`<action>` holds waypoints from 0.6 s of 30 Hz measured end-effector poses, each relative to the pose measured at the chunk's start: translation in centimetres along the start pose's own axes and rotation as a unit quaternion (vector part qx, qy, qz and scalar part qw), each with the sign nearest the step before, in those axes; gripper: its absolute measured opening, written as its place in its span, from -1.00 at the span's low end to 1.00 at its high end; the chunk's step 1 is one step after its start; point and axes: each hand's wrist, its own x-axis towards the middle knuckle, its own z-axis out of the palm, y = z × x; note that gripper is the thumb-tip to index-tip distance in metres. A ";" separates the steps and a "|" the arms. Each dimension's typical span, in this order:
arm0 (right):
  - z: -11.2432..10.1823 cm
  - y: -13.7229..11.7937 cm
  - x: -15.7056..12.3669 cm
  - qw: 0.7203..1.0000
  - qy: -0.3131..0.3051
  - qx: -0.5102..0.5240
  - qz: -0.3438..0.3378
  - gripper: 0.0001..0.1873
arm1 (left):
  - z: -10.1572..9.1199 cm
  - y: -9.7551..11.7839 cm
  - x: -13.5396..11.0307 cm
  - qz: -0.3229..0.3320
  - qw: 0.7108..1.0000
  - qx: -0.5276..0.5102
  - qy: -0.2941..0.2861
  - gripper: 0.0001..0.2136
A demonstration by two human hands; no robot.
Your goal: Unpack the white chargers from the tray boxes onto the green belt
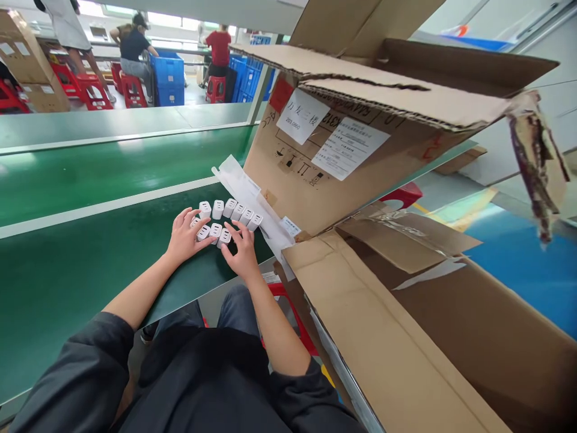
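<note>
Several white USB charger blocks with dark port slots on their tops stand upright on the green conveyor belt, in two rough rows. The far row (231,208) curves toward the right, apart from my fingertips at its left part. My left hand (184,233) curls around the left end of the near row, thumb along the front of a charger block (204,233). At the row's other end, my right hand (243,249) has thumb and forefinger around another charger block (224,237). Its other fingers reach toward the far row's right end, partly hiding it.
A large open cardboard box (270,156) with labels leans over the belt's right side. White packing strips (243,186) lie along it. Another open carton (360,313) stands at my right. Across the belt (90,240), people sit near blue crates (169,78) and red stools (133,90).
</note>
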 end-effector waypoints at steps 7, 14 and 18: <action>-0.1 1.5 1.3 0.985 -0.128 0.114 0.004 -0.29 | 0.1 -0.8 0.2 -0.001 0.999 0.021 -0.044 -0.53; 0.9 0.7 1.0 0.993 -0.077 0.088 0.009 -0.51 | -1.3 -1.4 0.2 -0.006 0.997 0.008 -0.074 -0.32; 1.8 0.1 0.5 0.994 -0.073 0.082 0.010 -0.50 | -1.3 -0.8 0.0 -0.035 0.996 0.010 -0.079 -0.20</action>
